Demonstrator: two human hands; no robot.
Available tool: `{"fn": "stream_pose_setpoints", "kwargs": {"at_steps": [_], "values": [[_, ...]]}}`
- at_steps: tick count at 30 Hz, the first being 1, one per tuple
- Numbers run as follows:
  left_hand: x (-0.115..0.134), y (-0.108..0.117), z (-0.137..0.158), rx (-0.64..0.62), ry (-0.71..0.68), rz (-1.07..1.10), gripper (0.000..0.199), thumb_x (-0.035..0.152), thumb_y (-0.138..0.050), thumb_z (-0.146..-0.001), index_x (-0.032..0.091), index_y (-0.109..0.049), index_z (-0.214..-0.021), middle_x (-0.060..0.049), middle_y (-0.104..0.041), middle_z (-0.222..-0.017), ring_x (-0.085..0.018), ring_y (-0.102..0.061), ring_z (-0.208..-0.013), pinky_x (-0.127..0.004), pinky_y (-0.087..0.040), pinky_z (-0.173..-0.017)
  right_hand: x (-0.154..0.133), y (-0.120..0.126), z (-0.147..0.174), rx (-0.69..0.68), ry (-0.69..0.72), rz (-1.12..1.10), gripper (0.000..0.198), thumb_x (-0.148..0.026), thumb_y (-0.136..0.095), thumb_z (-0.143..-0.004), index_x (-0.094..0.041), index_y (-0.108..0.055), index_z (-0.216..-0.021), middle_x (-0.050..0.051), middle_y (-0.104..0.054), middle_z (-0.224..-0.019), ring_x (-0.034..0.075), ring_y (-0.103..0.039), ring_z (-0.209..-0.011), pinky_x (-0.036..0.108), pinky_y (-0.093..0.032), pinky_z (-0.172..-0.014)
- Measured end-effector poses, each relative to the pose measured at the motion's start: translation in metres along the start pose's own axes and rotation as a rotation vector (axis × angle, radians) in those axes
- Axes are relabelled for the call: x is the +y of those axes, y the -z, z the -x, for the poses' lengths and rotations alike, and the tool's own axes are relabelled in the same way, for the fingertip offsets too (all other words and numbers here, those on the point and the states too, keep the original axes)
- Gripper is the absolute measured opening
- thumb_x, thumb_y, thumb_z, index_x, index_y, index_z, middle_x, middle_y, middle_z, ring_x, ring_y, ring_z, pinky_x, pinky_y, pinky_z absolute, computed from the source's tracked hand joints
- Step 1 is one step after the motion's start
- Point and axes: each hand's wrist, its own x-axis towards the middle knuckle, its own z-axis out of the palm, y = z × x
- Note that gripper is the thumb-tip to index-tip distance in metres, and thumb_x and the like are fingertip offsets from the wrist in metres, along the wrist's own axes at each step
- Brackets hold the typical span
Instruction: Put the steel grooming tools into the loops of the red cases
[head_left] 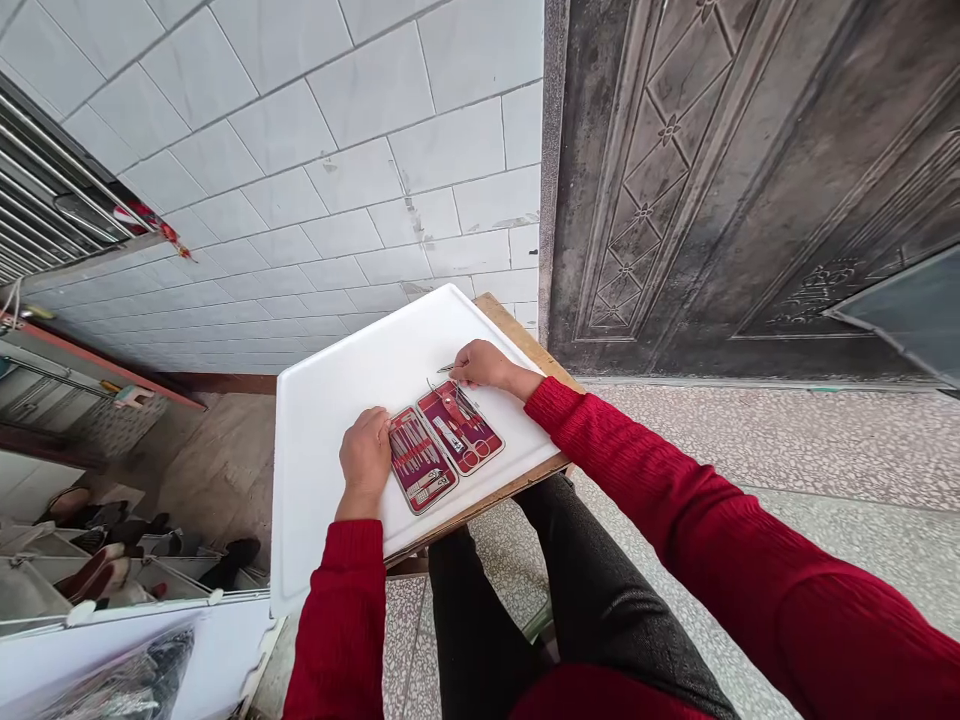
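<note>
A manicure set case [456, 462] lies unfolded on a white board [322, 450], its red lining filled with several metal tools. The left half carries a row of slim tools and nail clippers [429, 486]. Scissors [477, 452] and other pieces sit in the right half. My left hand [366, 455] is closed at the case's left edge, gripping it with the fingertips. Above the right half's far edge, my right hand [480, 365] pinches a small silvery manicure tool [446, 368]; its exact kind is too small to make out.
The white board rests on a wooden tabletop [517, 325] against a tiled wall [360, 180]. A dark patterned door [675, 200] stands at the right. Shoes [94, 575] fill a rack at lower left, and my legs are below the table's near edge.
</note>
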Motion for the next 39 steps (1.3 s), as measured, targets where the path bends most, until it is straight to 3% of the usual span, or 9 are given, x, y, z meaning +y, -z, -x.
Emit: {"fn": "stream_pose_setpoints", "kwargs": {"at_steps": [7,12,20,23,25,27,30,33,39], "values": [[-0.004,-0.004,-0.001,0.013,-0.012,0.011,0.033,0.027,-0.043,-0.1,0.023,-0.075,-0.106,-0.005,-0.075,-0.125,-0.024,-0.07,-0.112,-0.039,-0.056,-0.096,0.009,0.004,-0.018,0.322,-0.071,-0.409,0.037,-0.015,-0.067,-0.093,-0.018,-0.057,-0.057,0.0,-0.065,-0.05,0.006,-0.048,-0.038,0.019,-0.042,-0.043],[-0.001,-0.004,-0.001,-0.003,0.016,-0.007,0.033,0.027,-0.043,-0.101,0.024,-0.075,-0.108,-0.005,-0.075,-0.126,-0.025,-0.07,-0.111,-0.039,-0.057,-0.094,0.015,-0.002,-0.025,0.314,-0.127,-0.572,0.037,-0.015,-0.069,-0.094,-0.019,-0.057,-0.059,0.003,-0.07,-0.057,0.009,-0.058,-0.043,0.019,-0.05,-0.046],[0.002,0.001,-0.002,-0.041,-0.002,-0.012,0.035,0.027,-0.04,-0.101,0.02,-0.074,-0.107,-0.007,-0.075,-0.125,-0.026,-0.07,-0.112,-0.04,-0.056,-0.095,0.007,-0.004,-0.019,0.235,-0.167,-0.587,0.032,-0.007,-0.068,-0.091,-0.018,-0.059,-0.062,0.004,-0.07,-0.059,0.013,-0.066,-0.051,0.023,-0.055,-0.054],[0.002,0.002,-0.002,-0.055,0.0,-0.013,0.034,0.028,-0.041,-0.101,0.021,-0.074,-0.107,-0.006,-0.074,-0.126,-0.026,-0.07,-0.112,-0.039,-0.055,-0.096,0.006,-0.001,-0.014,0.274,-0.14,-0.449,0.027,-0.008,-0.074,-0.085,-0.018,-0.059,-0.065,0.001,-0.067,-0.056,0.011,-0.06,-0.047,0.022,-0.049,-0.051],[0.002,0.002,-0.002,-0.053,0.003,-0.015,0.034,0.028,-0.041,-0.101,0.021,-0.074,-0.107,-0.006,-0.074,-0.126,-0.025,-0.069,-0.113,-0.038,-0.055,-0.097,0.007,0.003,-0.01,0.298,-0.039,-0.317,0.026,-0.014,-0.078,-0.082,-0.017,-0.06,-0.063,-0.003,-0.061,-0.051,0.008,-0.051,-0.045,0.021,-0.041,-0.049],[0.003,0.002,-0.002,-0.053,-0.002,-0.017,0.034,0.028,-0.041,-0.101,0.022,-0.074,-0.107,-0.006,-0.075,-0.125,-0.025,-0.069,-0.112,-0.038,-0.055,-0.097,0.008,0.007,-0.005,0.207,0.083,-0.261,0.03,-0.026,-0.083,-0.079,-0.015,-0.062,-0.061,-0.005,-0.056,-0.048,0.006,-0.044,-0.046,0.021,-0.035,-0.05],[0.003,0.002,-0.001,-0.047,-0.001,-0.022,0.034,0.029,-0.041,-0.101,0.023,-0.074,-0.107,-0.005,-0.075,-0.124,-0.024,-0.07,-0.11,-0.037,-0.056,-0.094,0.009,0.013,0.002,-0.153,0.175,-0.246,0.037,-0.044,-0.089,-0.069,-0.013,-0.069,-0.064,-0.005,-0.055,-0.048,0.005,-0.039,-0.047,0.022,-0.03,-0.049],[0.004,0.003,-0.001,-0.035,0.009,-0.022,0.033,0.029,-0.042,-0.101,0.024,-0.074,-0.106,-0.005,-0.075,-0.124,-0.023,-0.07,-0.108,-0.036,-0.056,-0.091,0.009,0.014,0.005,-0.4,0.189,-0.171,0.034,-0.041,-0.091,-0.063,-0.012,-0.074,-0.067,-0.003,-0.059,-0.05,0.006,-0.042,-0.048,0.022,-0.03,-0.049],[0.007,0.005,-0.001,-0.045,-0.005,-0.013,0.034,0.029,-0.041,-0.101,0.023,-0.074,-0.103,-0.004,-0.075,-0.121,-0.023,-0.07,-0.105,-0.034,-0.055,-0.086,0.005,0.009,0.009,-0.359,0.143,-0.129,0.024,-0.032,-0.085,-0.07,-0.014,-0.071,-0.062,-0.002,-0.062,-0.05,0.007,-0.045,-0.045,0.022,-0.033,-0.048]]}}
